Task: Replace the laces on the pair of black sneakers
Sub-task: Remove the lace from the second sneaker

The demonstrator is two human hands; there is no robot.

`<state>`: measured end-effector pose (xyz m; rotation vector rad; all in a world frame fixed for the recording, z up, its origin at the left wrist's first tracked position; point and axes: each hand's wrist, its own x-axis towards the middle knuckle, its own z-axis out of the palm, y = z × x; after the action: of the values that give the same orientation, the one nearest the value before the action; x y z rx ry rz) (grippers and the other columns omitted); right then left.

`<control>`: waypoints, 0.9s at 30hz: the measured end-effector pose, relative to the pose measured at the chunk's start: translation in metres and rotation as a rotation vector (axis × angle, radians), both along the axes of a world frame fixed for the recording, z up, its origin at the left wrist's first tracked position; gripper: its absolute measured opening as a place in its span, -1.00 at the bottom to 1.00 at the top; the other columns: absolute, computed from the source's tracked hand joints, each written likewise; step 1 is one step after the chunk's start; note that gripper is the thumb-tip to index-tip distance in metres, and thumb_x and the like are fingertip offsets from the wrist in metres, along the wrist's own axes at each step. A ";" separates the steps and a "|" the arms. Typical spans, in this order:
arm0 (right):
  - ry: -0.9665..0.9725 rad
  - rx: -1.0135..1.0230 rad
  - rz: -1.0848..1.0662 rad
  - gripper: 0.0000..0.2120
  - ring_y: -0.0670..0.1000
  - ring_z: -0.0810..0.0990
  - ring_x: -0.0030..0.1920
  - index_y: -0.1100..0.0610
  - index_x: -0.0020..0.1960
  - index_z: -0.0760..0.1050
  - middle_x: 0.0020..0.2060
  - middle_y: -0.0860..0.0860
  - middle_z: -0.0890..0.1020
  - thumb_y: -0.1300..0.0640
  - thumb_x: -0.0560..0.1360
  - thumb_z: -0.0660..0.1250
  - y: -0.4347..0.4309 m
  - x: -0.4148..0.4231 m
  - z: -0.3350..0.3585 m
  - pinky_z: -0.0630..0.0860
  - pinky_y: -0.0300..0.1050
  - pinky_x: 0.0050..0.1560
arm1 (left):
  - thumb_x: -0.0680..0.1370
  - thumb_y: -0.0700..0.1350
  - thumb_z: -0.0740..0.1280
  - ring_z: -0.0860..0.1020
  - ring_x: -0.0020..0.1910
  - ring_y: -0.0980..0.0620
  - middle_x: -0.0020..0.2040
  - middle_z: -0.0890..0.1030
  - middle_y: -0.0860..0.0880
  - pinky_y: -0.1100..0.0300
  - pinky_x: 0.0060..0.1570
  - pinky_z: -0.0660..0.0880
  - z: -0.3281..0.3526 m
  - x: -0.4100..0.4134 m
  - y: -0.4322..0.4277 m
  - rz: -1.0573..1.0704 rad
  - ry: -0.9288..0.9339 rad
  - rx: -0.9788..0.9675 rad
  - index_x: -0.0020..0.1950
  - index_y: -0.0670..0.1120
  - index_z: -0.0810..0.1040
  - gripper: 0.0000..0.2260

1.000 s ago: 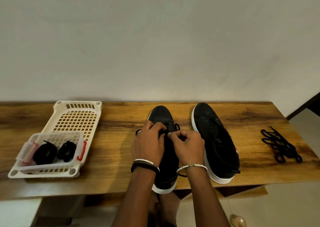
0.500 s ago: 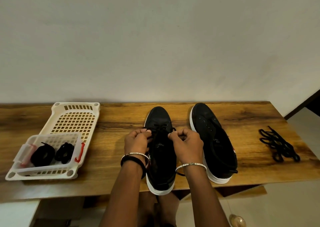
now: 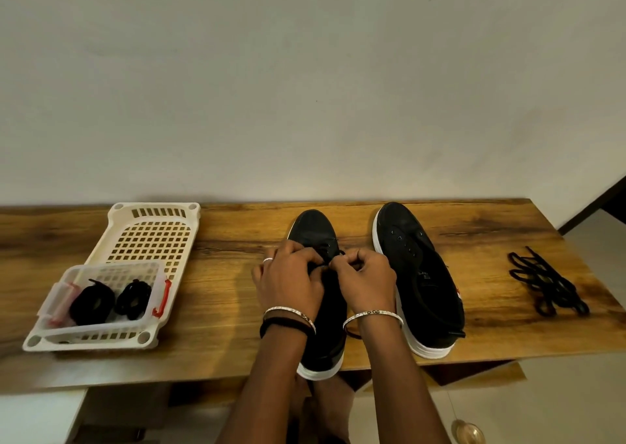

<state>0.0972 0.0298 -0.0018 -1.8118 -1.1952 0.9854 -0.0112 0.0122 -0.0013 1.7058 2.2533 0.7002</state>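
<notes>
1. Both hands work over the laced sneaker (image 3: pixel 313 232), which lies toe-away on the counter (image 3: pixel 220 294). The left hand (image 3: pixel 288 281) and right hand (image 3: pixel 366 279) each have curled fingers pinching the black lace (image 3: pixel 330 260) at the eyelets.
2. I cannot tell whether the lace is going in or coming out. Either way, it is best to work one eyelet at a time, keeping the ends even and the lace flat.
3. Just right of the laced sneaker lies the bare sneaker (image 3: pixel 416 274), its eyelets empty. Further right is a loose lace bundle (image 3: pixel 545 284).
4. Left of the laced sneaker, a white basket (image 3: pixel 152 240) holds a clear box (image 3: pixel 101 326) with two lace coils (image 3: pixel 92 303).
5. The counter is wood-grained and stands against a plain pale wall (image 3: pixel 305 88).
</notes>
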 end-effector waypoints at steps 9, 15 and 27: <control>0.046 -0.017 -0.020 -0.92 -0.09 0.64 -0.22 0.06 -0.25 0.64 -0.29 -0.09 0.68 0.11 0.41 0.47 0.001 0.001 0.000 0.56 -0.14 -0.17 | 0.55 -0.13 0.38 0.61 0.00 -0.01 -0.01 0.66 0.00 0.08 -0.14 0.49 0.009 -0.030 0.006 0.578 -1.344 -0.053 -0.01 -0.08 0.63 -0.94; 0.044 0.013 -0.007 -0.93 -0.08 0.63 -0.23 0.07 -0.23 0.64 -0.30 -0.07 0.67 0.12 0.42 0.47 -0.001 0.000 -0.001 0.57 -0.12 -0.18 | 0.47 -0.02 0.41 0.47 0.23 -0.05 0.14 0.57 0.09 -0.08 0.23 0.40 0.007 -0.019 0.000 0.203 -0.219 0.126 0.14 0.15 0.51 -0.74; 0.054 0.053 0.011 -0.92 -0.06 0.63 -0.24 0.12 -0.22 0.62 -0.30 -0.03 0.67 0.17 0.44 0.46 -0.003 0.001 -0.006 0.50 -0.19 -0.26 | 0.60 -0.02 0.33 0.60 0.01 0.02 -0.07 0.65 0.10 -0.09 0.13 0.51 -0.010 -0.002 0.008 0.157 -0.592 0.157 -0.07 0.01 0.57 -0.91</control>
<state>0.0987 0.0270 -0.0074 -1.7285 -1.1886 0.9941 -0.0136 0.0199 -0.0109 1.1673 1.9515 1.2528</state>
